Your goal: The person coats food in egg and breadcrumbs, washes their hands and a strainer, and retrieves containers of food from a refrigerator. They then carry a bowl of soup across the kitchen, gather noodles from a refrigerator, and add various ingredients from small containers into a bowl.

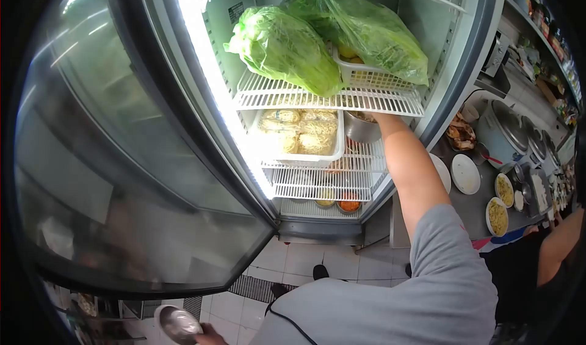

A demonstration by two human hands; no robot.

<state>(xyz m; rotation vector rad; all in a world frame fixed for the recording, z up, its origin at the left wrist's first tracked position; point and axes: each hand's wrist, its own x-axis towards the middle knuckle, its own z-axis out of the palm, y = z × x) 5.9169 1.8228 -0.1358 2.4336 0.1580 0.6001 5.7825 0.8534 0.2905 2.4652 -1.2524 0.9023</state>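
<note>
My right arm reaches into the lit fridge, to the middle shelf beside a metal pot (361, 128). My right hand (373, 116) is mostly hidden under the upper wire shelf, so its fingers do not show. At the lower left, my left hand (210, 334) holds a metal bowl (177, 324) by its edge. A white tray (340, 138) with bagged noodles (299, 132) stands left of the pot. Above, bagged lettuce (284, 49) lies on the wire shelf (262, 94) next to a white basket (372, 76).
The glass fridge door (134, 180) stands open on the left. On the right, a counter (400, 217) bears a white plate (466, 174), bowls of food (497, 217) and large cookers (503, 125). Another person's arm (560, 247) shows at the far right.
</note>
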